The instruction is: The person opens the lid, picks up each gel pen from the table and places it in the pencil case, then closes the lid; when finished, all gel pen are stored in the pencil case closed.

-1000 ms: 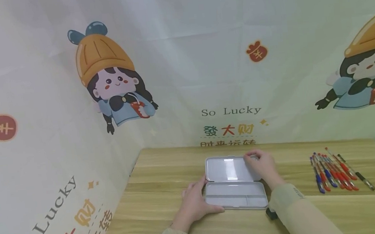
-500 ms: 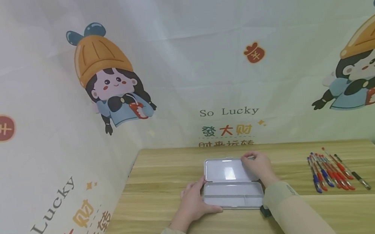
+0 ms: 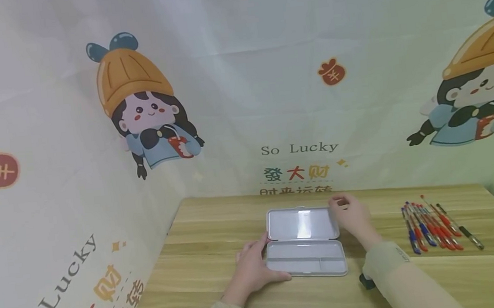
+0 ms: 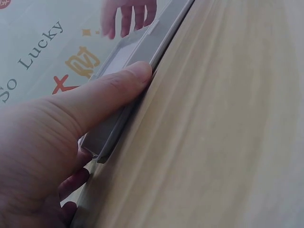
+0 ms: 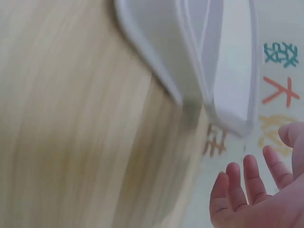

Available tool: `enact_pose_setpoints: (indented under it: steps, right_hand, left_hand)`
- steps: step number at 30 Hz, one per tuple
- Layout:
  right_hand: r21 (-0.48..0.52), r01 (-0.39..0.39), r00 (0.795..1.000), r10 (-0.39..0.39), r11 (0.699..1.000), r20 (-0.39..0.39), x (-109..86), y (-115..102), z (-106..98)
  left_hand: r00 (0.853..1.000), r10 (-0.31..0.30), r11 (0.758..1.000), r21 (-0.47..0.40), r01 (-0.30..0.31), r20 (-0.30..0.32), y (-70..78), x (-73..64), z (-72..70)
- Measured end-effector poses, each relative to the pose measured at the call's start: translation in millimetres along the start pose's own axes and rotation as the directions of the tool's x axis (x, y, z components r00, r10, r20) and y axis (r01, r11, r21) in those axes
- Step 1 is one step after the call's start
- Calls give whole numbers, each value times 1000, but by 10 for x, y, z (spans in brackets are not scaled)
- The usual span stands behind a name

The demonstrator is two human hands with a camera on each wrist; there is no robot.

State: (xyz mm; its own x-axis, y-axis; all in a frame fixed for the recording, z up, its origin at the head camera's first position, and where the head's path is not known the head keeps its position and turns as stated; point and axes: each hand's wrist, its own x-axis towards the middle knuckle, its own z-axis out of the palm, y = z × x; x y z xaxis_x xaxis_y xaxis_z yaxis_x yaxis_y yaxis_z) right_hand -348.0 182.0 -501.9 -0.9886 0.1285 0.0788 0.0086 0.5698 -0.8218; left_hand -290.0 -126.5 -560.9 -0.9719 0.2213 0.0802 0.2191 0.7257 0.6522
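A pale grey pencil case (image 3: 293, 265) lies unfolded on the table, its hinged lid (image 3: 285, 225) laid back toward the wall. Its base has a long compartment and a small divided one at the right, with nothing in them. At the left end my left hand (image 3: 254, 268) holds the case, thumb along the front edge and fingers round the side. In the left wrist view the thumb (image 4: 111, 90) crosses the front rim. Just right of the lid is my right hand (image 3: 353, 217); the right wrist view shows its fingers (image 5: 254, 183) loosely bent, apart from the case and holding nothing.
Several gel pens (image 3: 441, 234) with red and blue caps lie bunched on the wooden table (image 3: 209, 227) at the right, a black-capped pen (image 3: 471, 238) at their right side. Behind the table hangs a printed cloth (image 3: 233, 101) with cartoon figures.
My right hand has let go of the lid's right corner and moved off to the right. The left hand stays at the case, and the view has shifted slightly.
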Motion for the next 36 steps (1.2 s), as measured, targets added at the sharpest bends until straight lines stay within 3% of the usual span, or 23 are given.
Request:
enact_pose_setpoints:
  steps: [5,11,20,28,32,36]
  right_hand:
    - [-66,39,997,-43,997,-70,-43,122,-339]
    - [-158,26,992,-45,987,-119,-131,340,-789]
    - [-206,-64,990,36,976,-138,-311,713,-1352]
    - [-250,-168,972,119,953,-202,-437,1037,-1774]
    - [-309,-218,967,162,926,-196,-507,1191,-1905]
    - [-385,-322,946,279,865,-165,-578,1294,-1963]
  left_hand:
    - [1000,7,1000,10,-7,-8,-8,-3,-5]
    - [1000,-2,1000,-2,2,-11,-15,-16,-14]
    - [1000,-11,1000,18,11,-9,-3,-28,-3]
    - [1000,1,1000,1,-1,-8,13,-17,7]
    - [1000,-7,1000,-4,7,-6,9,-32,9]
    - [1000,-14,1000,-9,14,5,10,-55,14]
